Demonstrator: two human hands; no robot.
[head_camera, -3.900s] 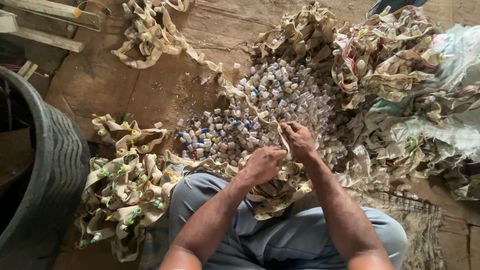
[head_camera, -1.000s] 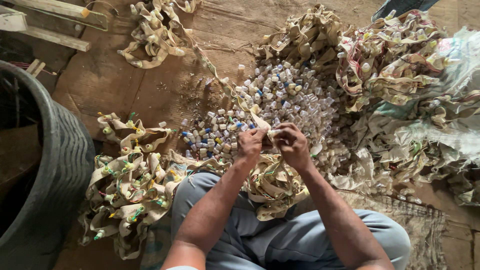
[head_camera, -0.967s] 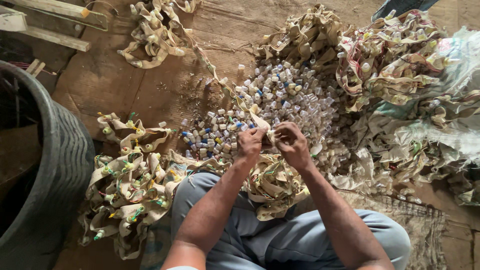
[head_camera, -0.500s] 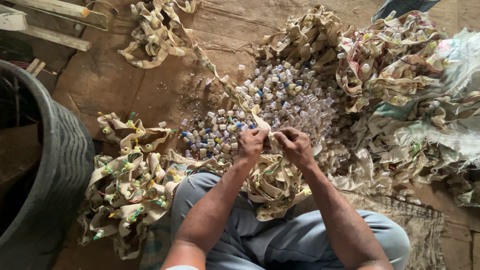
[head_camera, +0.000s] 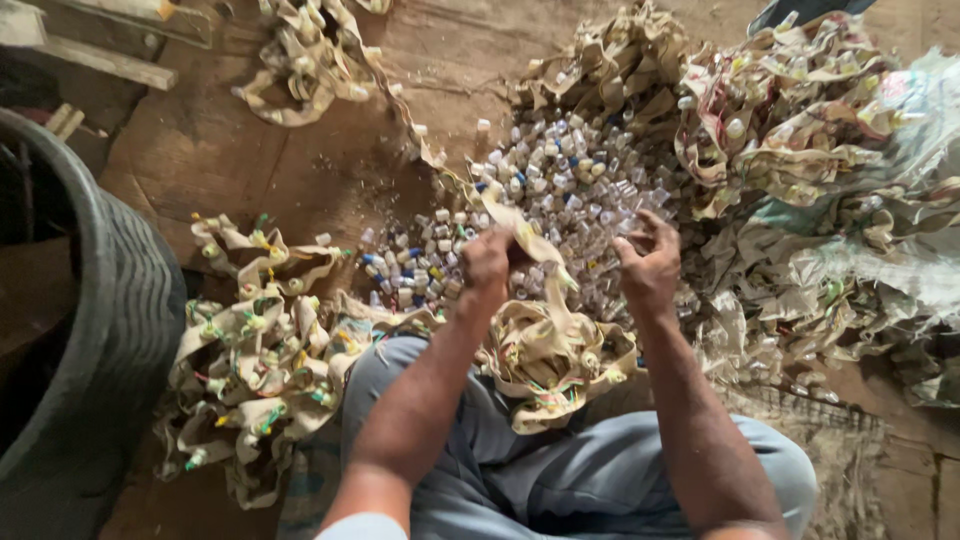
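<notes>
Strip (head_camera: 525, 240): tan paper-like band, at centre of view, running from the left hand down at 6 o'clock into the lap bundle.
Left hand (head_camera: 487, 268): fingers curled and pressed together, pinching the upper end of the strip.
Right hand (head_camera: 650, 265): at 3 o'clock of the left hand, apart from the strip, fingers loosely spread and bent, nothing seen between them.
Lap bundle (head_camera: 555, 365): folded tan strips with red and green ties, resting between the knees at 6 o'clock.
Small vials (head_camera: 560, 190): loose heap of clear pieces with blue and white caps, on the floor at 12 o'clock of the hands.
Left pile (head_camera: 260, 340): crumpled strips at 9 o'clock, just beside the left knee.
Right pile (head_camera: 800, 200): larger crumpled heap at 2 o'clock.
Dark tub (head_camera: 110, 320): ribbed wall at far 9 o'clock.
Floor (head_camera: 220, 160): brown, worn.
</notes>
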